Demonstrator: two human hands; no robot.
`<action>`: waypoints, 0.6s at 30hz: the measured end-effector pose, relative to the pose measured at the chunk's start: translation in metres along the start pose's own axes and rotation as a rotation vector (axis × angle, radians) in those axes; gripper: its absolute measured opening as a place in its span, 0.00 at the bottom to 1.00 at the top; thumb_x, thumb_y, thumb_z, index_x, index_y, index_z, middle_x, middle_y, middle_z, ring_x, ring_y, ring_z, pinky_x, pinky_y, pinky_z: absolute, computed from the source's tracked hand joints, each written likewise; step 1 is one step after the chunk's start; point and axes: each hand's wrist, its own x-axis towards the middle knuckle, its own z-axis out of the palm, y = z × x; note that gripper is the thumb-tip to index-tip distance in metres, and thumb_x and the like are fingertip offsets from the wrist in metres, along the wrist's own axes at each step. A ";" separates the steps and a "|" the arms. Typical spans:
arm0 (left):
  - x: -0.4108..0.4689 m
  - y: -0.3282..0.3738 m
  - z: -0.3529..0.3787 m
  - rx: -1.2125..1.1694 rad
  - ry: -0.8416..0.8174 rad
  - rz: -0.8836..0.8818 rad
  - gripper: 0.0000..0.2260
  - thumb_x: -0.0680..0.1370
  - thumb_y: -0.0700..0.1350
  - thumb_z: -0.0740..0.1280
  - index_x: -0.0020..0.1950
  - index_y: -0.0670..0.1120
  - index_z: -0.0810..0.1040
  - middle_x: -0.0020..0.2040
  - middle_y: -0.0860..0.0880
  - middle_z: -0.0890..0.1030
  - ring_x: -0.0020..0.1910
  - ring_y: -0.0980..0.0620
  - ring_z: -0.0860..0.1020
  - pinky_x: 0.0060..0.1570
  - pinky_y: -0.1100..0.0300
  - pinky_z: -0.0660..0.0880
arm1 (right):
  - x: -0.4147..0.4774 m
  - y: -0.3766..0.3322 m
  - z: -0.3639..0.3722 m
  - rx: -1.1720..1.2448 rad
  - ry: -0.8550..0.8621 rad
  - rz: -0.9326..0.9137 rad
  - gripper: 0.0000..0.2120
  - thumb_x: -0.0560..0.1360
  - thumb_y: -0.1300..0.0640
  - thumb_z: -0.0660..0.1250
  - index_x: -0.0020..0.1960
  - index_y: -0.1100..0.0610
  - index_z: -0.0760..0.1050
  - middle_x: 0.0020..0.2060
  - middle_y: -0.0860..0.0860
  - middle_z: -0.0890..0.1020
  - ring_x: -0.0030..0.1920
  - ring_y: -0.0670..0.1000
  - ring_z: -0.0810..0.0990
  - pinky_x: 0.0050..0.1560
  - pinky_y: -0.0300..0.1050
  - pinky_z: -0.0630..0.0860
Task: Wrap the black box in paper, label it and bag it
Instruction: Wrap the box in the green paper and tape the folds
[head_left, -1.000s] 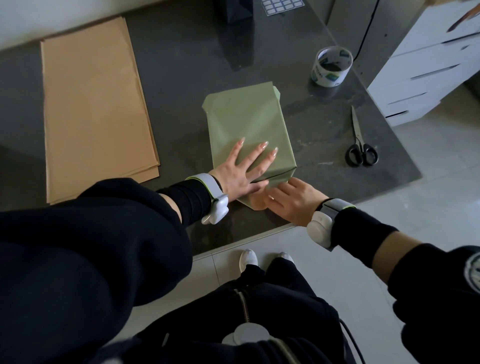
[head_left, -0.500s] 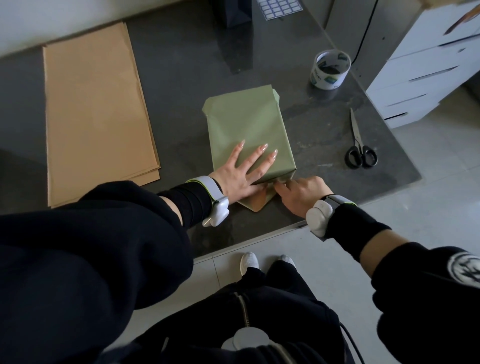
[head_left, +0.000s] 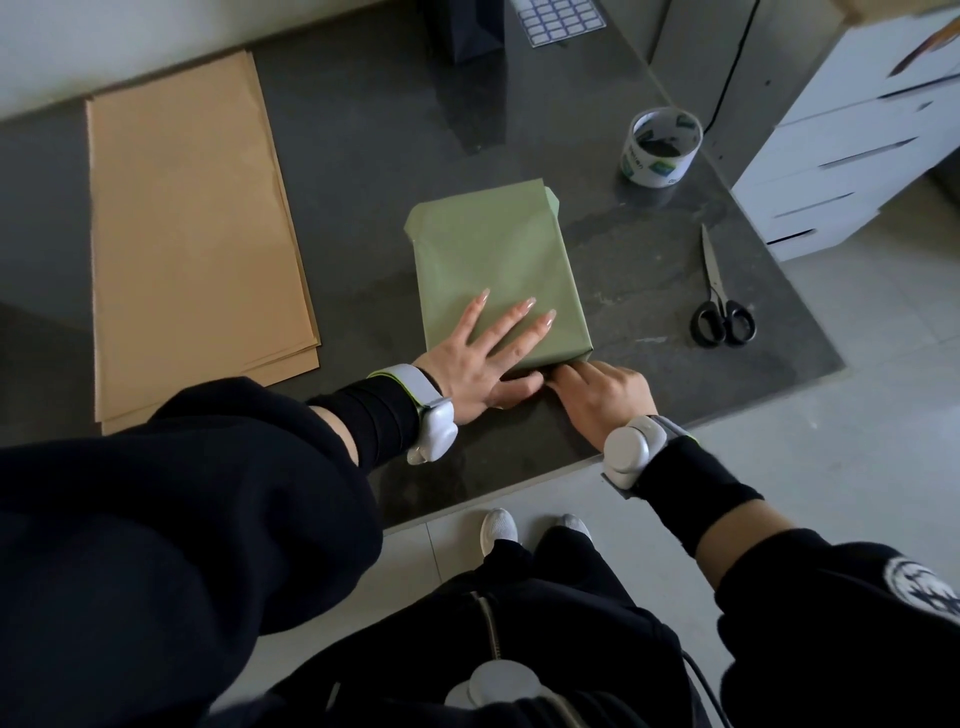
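Two hands meet at the green paper-wrapped rectangular box (head_left: 498, 260) lying mid dark stone table (head_left: 363, 156): left hand (head_left: 478, 358) flat, fingers spread on top; right hand (head_left: 602, 387), fingers extended, pressing its near-end fold.

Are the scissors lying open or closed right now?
Closed: the scissors lie flat on the table, blades together as one point, handle loops side by side.

Left hand (head_left: 483, 358) lay flat, palm down, fingers (head_left: 514, 322) straight and spread, pointing to 1 o'clock, thumb out toward 3 o'clock. Left forearm lay along the 8 o'clock line. Right hand (head_left: 605, 392) sat just beside it at 4 o'clock, knuckles up, fingers bent, tips aimed at 10 o'clock next to the left thumb. Couldn't tell whether they pinched anything. Right forearm ran out toward 4 o'clock.
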 end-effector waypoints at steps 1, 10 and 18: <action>0.001 0.001 0.000 -0.082 0.037 -0.036 0.17 0.82 0.46 0.53 0.71 0.52 0.58 0.73 0.37 0.62 0.70 0.35 0.65 0.60 0.30 0.65 | -0.001 -0.001 0.001 0.003 0.007 0.018 0.14 0.75 0.55 0.61 0.31 0.58 0.73 0.25 0.52 0.73 0.23 0.54 0.72 0.20 0.41 0.65; -0.001 -0.008 -0.001 -0.219 0.001 -0.114 0.42 0.65 0.49 0.76 0.73 0.42 0.58 0.73 0.45 0.66 0.72 0.45 0.65 0.70 0.41 0.59 | -0.003 -0.007 0.000 0.072 0.060 0.136 0.25 0.81 0.50 0.51 0.33 0.58 0.75 0.25 0.51 0.74 0.24 0.55 0.74 0.20 0.43 0.70; 0.002 -0.008 0.003 -0.284 0.115 -0.143 0.24 0.75 0.43 0.62 0.71 0.45 0.63 0.70 0.46 0.71 0.69 0.46 0.69 0.68 0.42 0.60 | -0.001 -0.007 -0.014 0.066 0.012 0.104 0.18 0.77 0.50 0.57 0.36 0.56 0.77 0.25 0.49 0.76 0.24 0.53 0.75 0.19 0.43 0.70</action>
